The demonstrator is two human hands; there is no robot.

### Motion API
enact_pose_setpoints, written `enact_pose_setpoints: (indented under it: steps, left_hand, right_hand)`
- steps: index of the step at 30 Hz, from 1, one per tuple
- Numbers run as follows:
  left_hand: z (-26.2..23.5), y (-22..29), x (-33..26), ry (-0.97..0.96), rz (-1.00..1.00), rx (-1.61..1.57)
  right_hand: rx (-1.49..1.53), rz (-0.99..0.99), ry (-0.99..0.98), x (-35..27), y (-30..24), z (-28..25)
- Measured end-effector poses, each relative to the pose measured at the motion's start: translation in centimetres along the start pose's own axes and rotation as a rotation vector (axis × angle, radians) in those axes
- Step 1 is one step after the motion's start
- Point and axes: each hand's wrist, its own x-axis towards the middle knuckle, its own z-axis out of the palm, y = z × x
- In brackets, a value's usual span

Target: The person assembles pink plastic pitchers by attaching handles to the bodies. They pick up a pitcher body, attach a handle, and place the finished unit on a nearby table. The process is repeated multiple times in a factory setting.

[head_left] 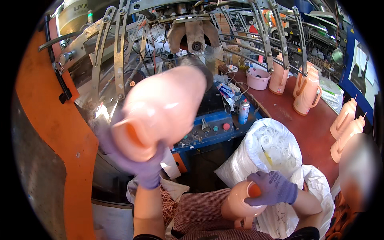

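My left hand (147, 170), in a purple glove, is closed round the neck end of a pink thermos flask shell (166, 102). That shell is tilted and smeared by motion, its orange-lined opening toward me and its far end near a dark round part of the machine (202, 74). Lower right, my gloved right hand (274, 188) grips the rim of a second pink thermos flask shell (234, 202), fingers hooked into its opening. This one leans against my checked apron (200, 206), handle downward.
A white sack (240, 164) of clear plastic rings stands right of centre. Several pink flasks (307, 94) and a pink bucket (258, 79) sit on the red table (288, 110). The blue control panel (212, 132) carries a spray can (243, 112). An orange machine frame (50, 136) borders the left.
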Motion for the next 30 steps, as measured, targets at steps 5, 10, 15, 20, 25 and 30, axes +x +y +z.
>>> enact_pose_setpoints:
  steps: [5,10,15,20,25,30]
  left_hand:
    - [12.0,-3.5,-7.4,-0.325,0.258,0.021]
    - [17.9,-7.9,-9.2,-0.304,0.277,0.116]
    - [21.4,-13.7,-7.4,-0.430,0.270,0.306]
    - [22.8,-15.7,-5.9,-0.542,0.398,0.329]
    - [22.8,-16.0,-5.3,-0.566,0.514,0.327]
    - [22.3,-15.7,-4.8,-0.639,0.550,0.361]
  right_hand:
    - [0.034,0.107,0.081,-0.8,2.2,1.3]
    - [0.052,0.094,0.176,-1.7,2.3,1.8]
    - [0.087,0.116,0.183,-2.4,1.3,1.6]
    - [0.091,0.102,0.243,-3.6,0.1,0.6]
    - [0.126,0.123,0.280,-3.8,0.5,0.7]
    - [0.172,0.106,0.261,-2.9,1.2,1.3]
